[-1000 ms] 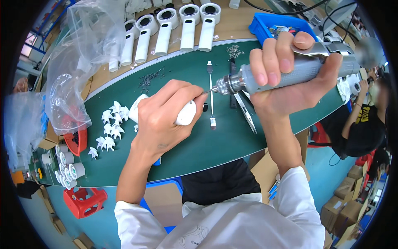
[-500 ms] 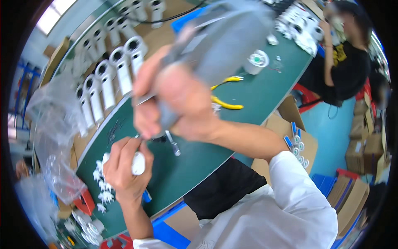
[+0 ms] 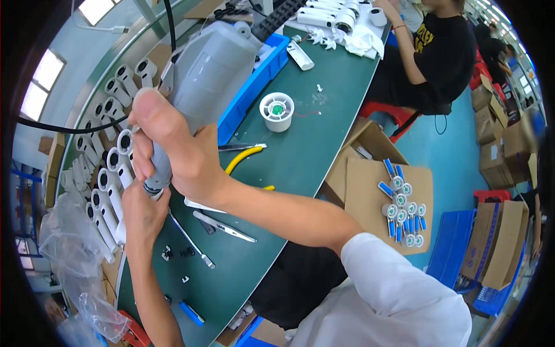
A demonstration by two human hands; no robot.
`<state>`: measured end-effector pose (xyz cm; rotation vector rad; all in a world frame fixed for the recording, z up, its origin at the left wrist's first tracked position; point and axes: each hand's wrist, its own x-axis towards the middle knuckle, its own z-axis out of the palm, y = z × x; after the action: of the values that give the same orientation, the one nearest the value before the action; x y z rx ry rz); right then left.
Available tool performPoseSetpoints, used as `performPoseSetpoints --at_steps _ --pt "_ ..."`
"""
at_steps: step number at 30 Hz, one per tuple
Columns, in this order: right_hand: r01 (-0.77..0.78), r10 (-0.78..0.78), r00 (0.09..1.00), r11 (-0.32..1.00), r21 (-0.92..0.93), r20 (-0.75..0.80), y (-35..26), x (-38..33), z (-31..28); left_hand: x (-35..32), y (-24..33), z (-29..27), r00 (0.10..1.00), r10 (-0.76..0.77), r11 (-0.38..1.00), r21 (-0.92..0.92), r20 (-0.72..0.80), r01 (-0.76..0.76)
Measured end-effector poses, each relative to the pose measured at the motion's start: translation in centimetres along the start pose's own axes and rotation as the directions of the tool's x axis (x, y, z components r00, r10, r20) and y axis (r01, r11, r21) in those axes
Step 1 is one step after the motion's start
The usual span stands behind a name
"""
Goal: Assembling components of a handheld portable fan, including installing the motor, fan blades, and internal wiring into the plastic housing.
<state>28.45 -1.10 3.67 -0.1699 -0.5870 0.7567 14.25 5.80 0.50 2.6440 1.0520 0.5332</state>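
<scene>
The grey electric screwdriver (image 3: 199,81) has a smooth, matt plastic body. The green bench (image 3: 306,144) looks like a dull rubbery mat. Slim tweezers (image 3: 225,226) shine as bare metal. The white tubular housings (image 3: 110,191) seem glossy plastic, though blurred. The crumpled clear bag (image 3: 75,260) is thin, shiny film. The brown cardboard sheet (image 3: 370,202) looks rough and matt.

We saw a pale grey electric screwdriver (image 3: 199,87) over a dark green bench (image 3: 312,144), a blue tray (image 3: 254,87), yellow-handled pliers (image 3: 245,162), a white spool (image 3: 276,111) with a green centre, and white plastic housings (image 3: 110,191) in rows.
</scene>
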Motion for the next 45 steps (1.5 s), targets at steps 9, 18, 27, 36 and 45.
performPoseSetpoints --at_steps 9,18,27,36,45 --pt "0.050 -0.048 0.998 0.998 -0.032 0.049 0.7 1.1 -1.7 0.5 -1.2 0.8 0.997 0.054 0.990 0.130 -0.053 -0.047" --pt "-0.154 0.112 0.919 0.985 0.082 0.378 0.3 -0.9 -0.8 -9.4 0.6 -3.1 0.844 0.227 0.971 0.047 -0.486 -0.234" --pt "-0.328 0.247 0.768 0.944 0.031 0.590 1.5 -2.7 -0.5 -12.5 -0.3 -2.6 0.786 0.250 0.958 0.026 -0.566 -0.286" --pt "-0.354 0.256 0.693 0.935 0.010 0.674 1.5 -2.4 -0.6 -12.5 0.1 -2.6 0.804 0.242 0.961 0.023 -0.543 -0.274" --pt "-0.319 0.236 0.627 0.947 -0.032 0.742 1.6 -2.7 -0.4 -12.6 -0.3 -2.4 0.793 0.267 0.955 0.036 -0.548 -0.296"
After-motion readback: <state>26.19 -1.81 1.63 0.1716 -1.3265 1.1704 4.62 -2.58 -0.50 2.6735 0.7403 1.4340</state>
